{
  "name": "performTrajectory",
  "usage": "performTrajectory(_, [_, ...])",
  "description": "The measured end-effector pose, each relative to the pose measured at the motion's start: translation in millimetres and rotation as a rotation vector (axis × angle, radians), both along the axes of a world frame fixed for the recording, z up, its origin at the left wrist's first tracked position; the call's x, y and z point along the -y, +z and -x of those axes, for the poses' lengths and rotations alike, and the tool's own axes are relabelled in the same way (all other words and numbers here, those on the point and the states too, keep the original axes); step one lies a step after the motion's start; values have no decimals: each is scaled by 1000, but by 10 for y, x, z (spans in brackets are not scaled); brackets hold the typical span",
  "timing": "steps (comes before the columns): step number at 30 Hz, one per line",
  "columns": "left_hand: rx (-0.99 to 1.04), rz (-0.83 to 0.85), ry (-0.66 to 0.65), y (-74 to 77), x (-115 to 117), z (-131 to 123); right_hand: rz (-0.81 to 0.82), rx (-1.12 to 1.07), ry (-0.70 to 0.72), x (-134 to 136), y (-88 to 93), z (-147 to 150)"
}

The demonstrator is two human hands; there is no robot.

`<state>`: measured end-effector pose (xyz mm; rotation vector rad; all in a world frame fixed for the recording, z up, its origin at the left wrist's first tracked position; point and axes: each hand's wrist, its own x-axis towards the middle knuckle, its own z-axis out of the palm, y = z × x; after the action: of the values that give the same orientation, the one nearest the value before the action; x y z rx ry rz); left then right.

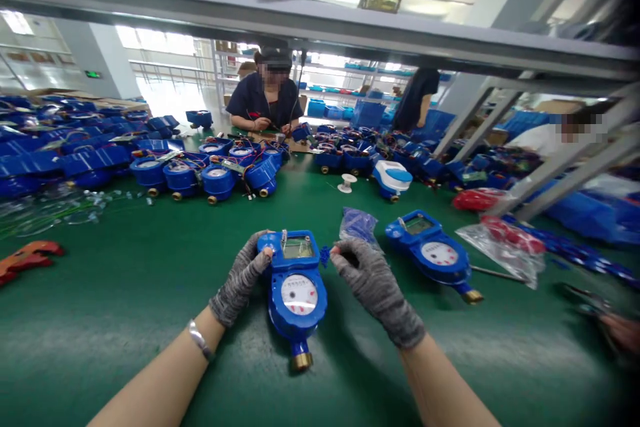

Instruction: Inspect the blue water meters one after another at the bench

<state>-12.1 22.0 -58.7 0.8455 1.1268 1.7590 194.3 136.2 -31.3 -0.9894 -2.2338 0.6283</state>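
Note:
A blue water meter [299, 293] with a round dial and a rectangular display window lies in front of me, its brass end towards me. My left hand [243, 280], in a grey fingerless glove, grips the meter's upper left side, thumb on top. At the meter's right, my right hand [373, 283], gloved alike, has thumb and finger pinched beside a small heap of tiny blue pieces [325, 255]. Whatever is between those fingertips is too small to make out. Behind this hand lies a plastic bag of blue pieces [359, 225].
A second water meter [433, 250] lies to the right, near a clear bag with red contents [510, 240]. Orange-handled pliers [30, 259] are at left. Rows of wired blue meters [215, 177] and a white spool [347, 182] stand farther back. A co-worker [267, 93] sits opposite, below an overhead shelf [320, 20].

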Motion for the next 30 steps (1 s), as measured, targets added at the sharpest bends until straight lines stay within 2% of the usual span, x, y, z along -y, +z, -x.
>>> performTrajectory(2, [0,-1,17,-10,-4,26,-22,-28,218,283,212,175])
performTrajectory(4, [-7,0,32,-7,-4,39,-82,32,332,500,333,362])
performTrajectory(7, [-19,-2,43,19,-5,36,-193,173,319,631,363,571])
performTrajectory(11, [-11,-17,25,43,-12,16,-266,260,328,607,359,651])
performTrajectory(17, [20,6,35,59,5,-7,-265,262,383,588,423,664])
performTrajectory(25, [20,33,56,78,5,-2,-435,239,554,544,373,488])
performTrajectory(30, [40,43,84,54,8,-53,-484,326,495,683,302,453])
